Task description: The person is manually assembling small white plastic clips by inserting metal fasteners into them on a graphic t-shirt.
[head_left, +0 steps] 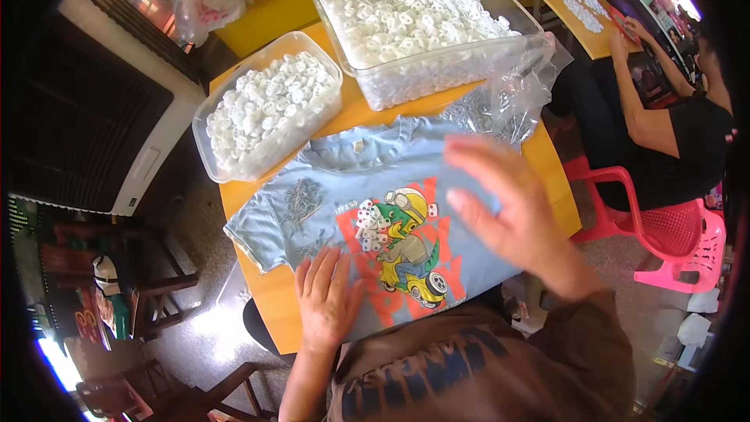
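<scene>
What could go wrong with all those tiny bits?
The left hand is by loose thin grey pieces on the blue T-shirt; they might scatter, or prick if they're sharp. Tugging the shirt could make the white plastic pieces on it slide. The large clear tub is very full, so a bump might spill some.

A light-blue short-sleeved T-shirt (355, 184) is laid out front side up, lightly creased, its round collar turned to the far side. Its front is printed with a green cartoon animal in a yellow helmet riding a yellow scooter, set over orange-red lettering. Small white pieces (372, 227) are heaped loosely across the print's left part; one is set apart, just right of the helmet. Thin grey pins (301, 202) are scattered in a tangled patch near the left-hand sleeve.
</scene>
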`<state>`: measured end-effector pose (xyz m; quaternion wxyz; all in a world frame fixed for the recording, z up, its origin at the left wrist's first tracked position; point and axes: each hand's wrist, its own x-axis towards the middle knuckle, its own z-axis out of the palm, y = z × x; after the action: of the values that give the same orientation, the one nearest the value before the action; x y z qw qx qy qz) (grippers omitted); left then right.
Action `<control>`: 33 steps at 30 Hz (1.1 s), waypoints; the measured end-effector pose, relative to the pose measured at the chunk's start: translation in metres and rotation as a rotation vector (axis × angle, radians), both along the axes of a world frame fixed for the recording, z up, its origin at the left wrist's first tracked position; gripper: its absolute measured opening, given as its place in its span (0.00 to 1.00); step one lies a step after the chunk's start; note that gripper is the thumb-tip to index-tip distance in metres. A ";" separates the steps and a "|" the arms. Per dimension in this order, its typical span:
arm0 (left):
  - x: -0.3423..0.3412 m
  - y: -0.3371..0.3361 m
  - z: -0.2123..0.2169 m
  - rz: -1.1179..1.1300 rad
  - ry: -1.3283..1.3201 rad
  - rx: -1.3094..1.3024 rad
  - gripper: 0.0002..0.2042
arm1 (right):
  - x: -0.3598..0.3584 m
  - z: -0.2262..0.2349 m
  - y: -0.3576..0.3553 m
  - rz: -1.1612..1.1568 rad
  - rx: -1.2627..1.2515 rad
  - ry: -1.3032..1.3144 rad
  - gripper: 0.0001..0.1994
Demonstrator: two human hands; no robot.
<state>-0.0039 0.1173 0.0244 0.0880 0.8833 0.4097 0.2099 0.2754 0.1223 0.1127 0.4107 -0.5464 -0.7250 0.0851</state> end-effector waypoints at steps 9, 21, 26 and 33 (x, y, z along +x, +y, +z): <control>-0.014 -0.012 -0.023 0.122 -0.116 0.030 0.17 | 0.043 0.006 0.234 -0.583 -0.512 -0.449 0.47; -0.015 -0.010 -0.022 0.116 -0.201 0.005 0.13 | 0.050 -0.008 0.252 -0.070 -0.828 -0.240 0.39; -0.016 -0.009 -0.023 0.132 -0.212 0.019 0.13 | 0.041 -0.007 0.251 -0.167 -0.690 -0.245 0.34; -0.015 -0.010 -0.024 0.131 -0.223 0.028 0.12 | 0.062 -0.015 0.264 -0.236 -0.643 0.346 0.24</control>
<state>-0.0186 0.1072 0.0001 0.1066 0.8269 0.4514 0.3180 0.3377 0.3859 0.0980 0.3417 -0.7044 -0.5134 0.3513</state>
